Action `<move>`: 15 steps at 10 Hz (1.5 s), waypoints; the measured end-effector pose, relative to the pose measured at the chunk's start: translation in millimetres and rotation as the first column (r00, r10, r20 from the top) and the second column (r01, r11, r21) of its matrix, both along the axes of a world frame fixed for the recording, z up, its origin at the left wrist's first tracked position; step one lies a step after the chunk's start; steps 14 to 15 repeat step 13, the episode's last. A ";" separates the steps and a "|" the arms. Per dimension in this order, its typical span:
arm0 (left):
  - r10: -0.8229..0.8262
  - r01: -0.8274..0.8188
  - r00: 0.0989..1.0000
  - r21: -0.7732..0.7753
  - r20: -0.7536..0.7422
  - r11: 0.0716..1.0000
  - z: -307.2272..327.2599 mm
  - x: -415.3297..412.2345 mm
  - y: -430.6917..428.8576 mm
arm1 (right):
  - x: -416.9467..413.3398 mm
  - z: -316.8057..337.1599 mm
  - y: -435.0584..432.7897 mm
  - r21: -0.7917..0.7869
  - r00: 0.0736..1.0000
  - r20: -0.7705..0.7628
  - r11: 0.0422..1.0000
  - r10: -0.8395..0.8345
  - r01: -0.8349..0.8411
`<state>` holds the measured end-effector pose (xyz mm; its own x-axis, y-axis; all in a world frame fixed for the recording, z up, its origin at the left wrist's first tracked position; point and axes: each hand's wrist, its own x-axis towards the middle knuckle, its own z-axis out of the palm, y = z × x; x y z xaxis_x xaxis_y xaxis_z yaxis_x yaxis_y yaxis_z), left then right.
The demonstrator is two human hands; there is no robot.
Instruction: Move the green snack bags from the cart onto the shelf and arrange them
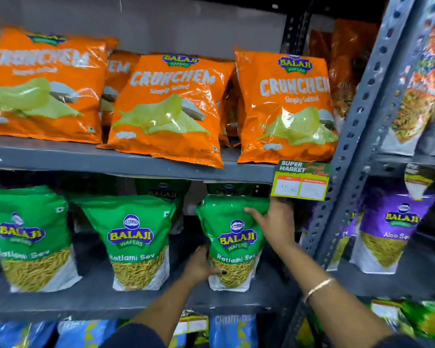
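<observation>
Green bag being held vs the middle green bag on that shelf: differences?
The held green bag has the left hand at its lower edge and the right hand at its upper right; the middle green bag stands untouched. The held one sits nearest the shelf post. Both upright, labels facing out, same Ratlami Sev print.

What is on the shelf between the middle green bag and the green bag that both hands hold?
Nothing: in the head view, only bare dark shelf separates the middle green bag from the held green bag.

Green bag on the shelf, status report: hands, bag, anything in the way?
Left hand at lower left of rightmost green bag, right hand on its upper right. Bag upright on middle shelf. Price tag hangs just above right hand.
</observation>
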<state>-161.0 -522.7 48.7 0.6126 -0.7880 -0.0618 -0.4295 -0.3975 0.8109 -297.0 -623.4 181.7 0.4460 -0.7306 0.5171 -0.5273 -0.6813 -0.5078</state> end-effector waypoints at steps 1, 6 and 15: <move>0.000 0.000 1.000 -0.004 -0.008 1.000 0.1 0.4 0.1 | 2.0 22.7 8.5 -0.086 0.964 -0.266 0.995 0.027 -0.052; 0.009 -0.009 0.999 0.013 -0.052 1.000 -4.5 -1.0 -3.5 | -24.2 -89.5 -12.4 0.564 0.955 0.273 0.785 0.116 -0.257; -0.008 0.008 0.999 0.002 -0.045 1.000 -8.8 -13.4 -17.0 | -28.9 -128.0 -6.6 0.561 0.960 0.280 0.810 0.012 -0.174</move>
